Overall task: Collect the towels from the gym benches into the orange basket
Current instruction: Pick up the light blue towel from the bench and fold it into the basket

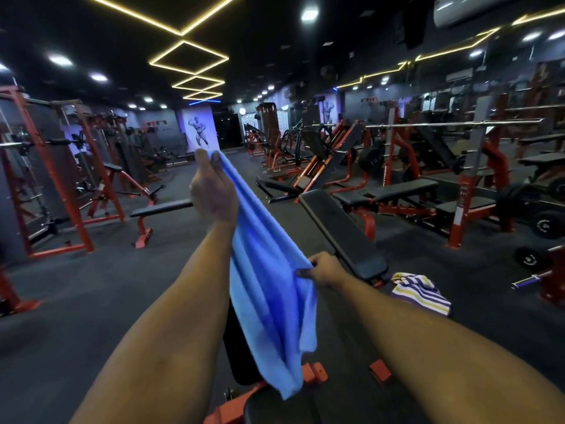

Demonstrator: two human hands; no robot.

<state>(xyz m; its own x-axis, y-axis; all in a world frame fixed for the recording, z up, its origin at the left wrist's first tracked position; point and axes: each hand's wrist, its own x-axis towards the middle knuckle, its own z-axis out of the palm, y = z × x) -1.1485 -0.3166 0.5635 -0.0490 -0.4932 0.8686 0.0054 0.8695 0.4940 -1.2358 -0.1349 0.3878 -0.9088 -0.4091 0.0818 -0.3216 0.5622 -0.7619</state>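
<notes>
**Inspector:** Material in hand?

**Recorder:** One blue towel [269,289], soft terry cloth with a fine nap. It is off the table and held in the air, falling in long loose folds to a bunched lower corner below both hands.

**Inspector:** Left hand?

**Recorder:** The left hand [214,191] is raised on an outstretched arm with its back towards the camera. Thumb and fingertips are pinched together on the towel's top corner.

**Inspector:** Right hand?

**Recorder:** The right hand [324,269] is lower and nearer, knuckles up. Its fingers are curled tight round the towel's side edge, so the cloth stretches slantwise between the two hands.

**Inspector:** Surroundings?

**Recorder:** Just beyond the right hand is a black padded table [339,231], oblong with rounded corners and a smooth vinyl skin, on an orange steel frame. Right of that hand and slightly lower lies a crumpled striped towel [420,293] in white, purple and yellow, beside the table's end. The floor [107,301] is dark, matte and finely speckled.
</notes>
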